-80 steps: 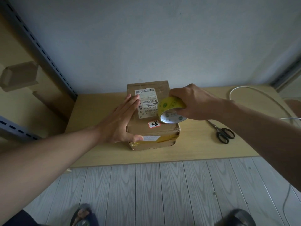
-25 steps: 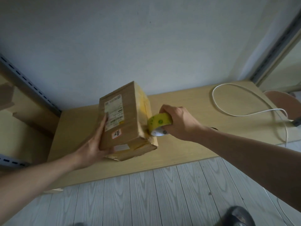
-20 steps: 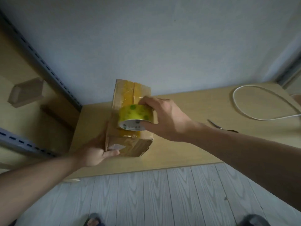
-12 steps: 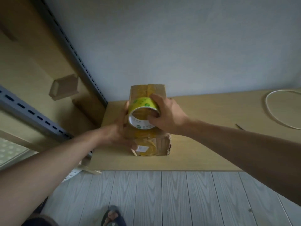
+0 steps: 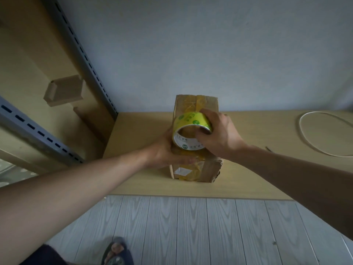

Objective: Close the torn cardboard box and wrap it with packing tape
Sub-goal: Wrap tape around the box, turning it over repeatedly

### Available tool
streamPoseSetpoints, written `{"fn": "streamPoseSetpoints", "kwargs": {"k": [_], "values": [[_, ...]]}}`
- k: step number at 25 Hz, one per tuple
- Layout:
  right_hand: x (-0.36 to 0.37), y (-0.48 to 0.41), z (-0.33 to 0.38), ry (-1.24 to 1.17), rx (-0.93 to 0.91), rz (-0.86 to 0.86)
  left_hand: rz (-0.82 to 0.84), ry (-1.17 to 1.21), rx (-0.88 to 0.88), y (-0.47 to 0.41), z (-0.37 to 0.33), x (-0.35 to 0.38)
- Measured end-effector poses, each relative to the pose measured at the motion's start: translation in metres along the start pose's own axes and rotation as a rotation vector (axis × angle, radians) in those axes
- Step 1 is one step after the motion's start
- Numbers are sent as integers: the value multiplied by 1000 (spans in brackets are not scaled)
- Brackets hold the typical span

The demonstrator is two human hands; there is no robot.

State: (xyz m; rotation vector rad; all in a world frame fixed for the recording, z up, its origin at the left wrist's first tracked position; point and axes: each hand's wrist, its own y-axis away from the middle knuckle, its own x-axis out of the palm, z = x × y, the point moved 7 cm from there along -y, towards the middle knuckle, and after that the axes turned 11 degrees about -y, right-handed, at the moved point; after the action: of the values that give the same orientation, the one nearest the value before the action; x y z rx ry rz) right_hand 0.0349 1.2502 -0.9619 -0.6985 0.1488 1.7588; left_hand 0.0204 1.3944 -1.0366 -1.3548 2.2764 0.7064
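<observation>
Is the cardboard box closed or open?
Closed: the cardboard box shows no raised flaps, and tape runs over its top and near end. The left hand holds it; the right hand grips the tape roll.

Right hand (image 5: 219,137) grips tape roll (image 5: 192,119) on box (image 5: 200,169); left hand (image 5: 162,152) holds box.
</observation>
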Motion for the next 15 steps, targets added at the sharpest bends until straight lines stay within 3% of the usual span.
{"fn": "streamPoseSetpoints", "kwargs": {"k": [4,9,15], "values": [[-21,11,-12,13,-17,-16,-36,-91,37,-10,0,9],[-31,4,1,108,-40,150,13,-142,3,-8,3,7],[-71,11,4,279,-79,227,107,-160,42,-3,1,9]]}}
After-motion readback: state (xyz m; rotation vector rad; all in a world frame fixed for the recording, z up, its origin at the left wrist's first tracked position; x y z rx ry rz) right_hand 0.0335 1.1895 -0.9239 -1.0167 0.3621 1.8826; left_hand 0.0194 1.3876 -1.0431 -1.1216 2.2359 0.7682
